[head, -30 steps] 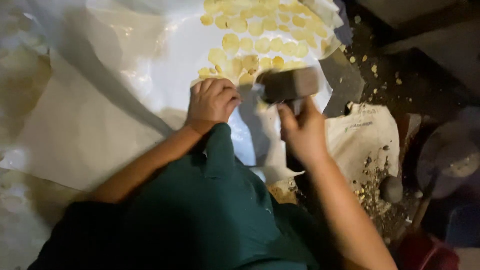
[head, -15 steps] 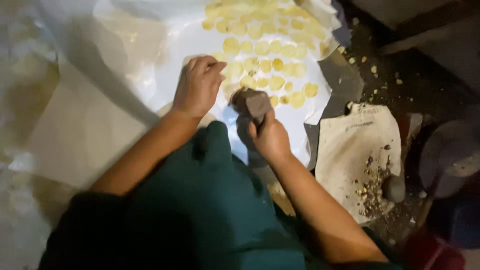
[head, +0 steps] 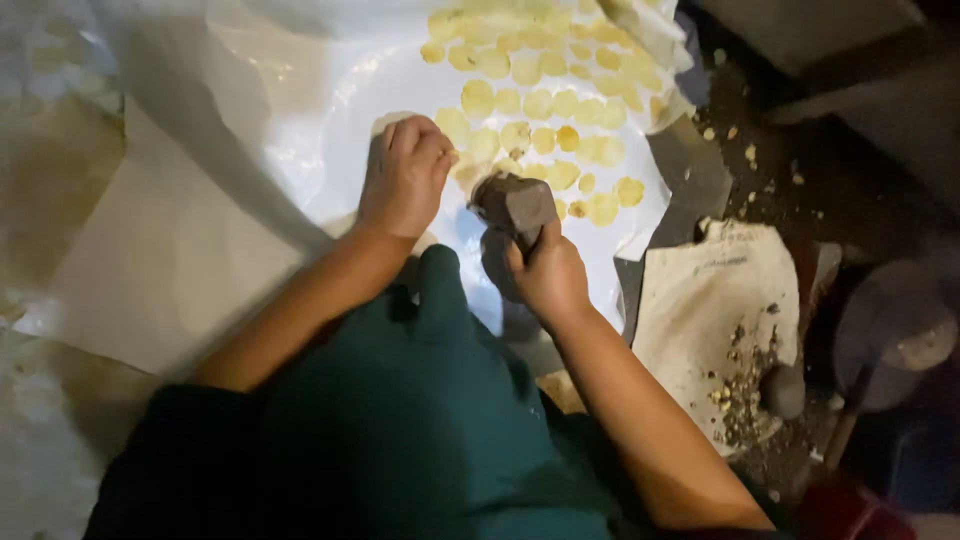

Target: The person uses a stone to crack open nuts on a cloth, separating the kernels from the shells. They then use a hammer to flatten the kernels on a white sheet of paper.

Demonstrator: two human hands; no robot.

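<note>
Dim, rough floor-level food workspace, white plastic sheet [head: 300, 90] spread on the ground, rows of flattened yellow discs [head: 540, 100] laid out on it, crumb-strewn cloth [head: 715, 320] beside dark dirt floor [head: 800, 160]

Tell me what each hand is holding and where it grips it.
The right hand grips a dark stone-like block by its lower end. The left hand rests curled on the white sheet; whether it holds anything cannot be told.

One pale cloth sack [head: 715, 320] lies flat at the right beside the white sheet [head: 300, 90], crumbs on it; it bears a faint, perhaps printed, dark mark.
</note>
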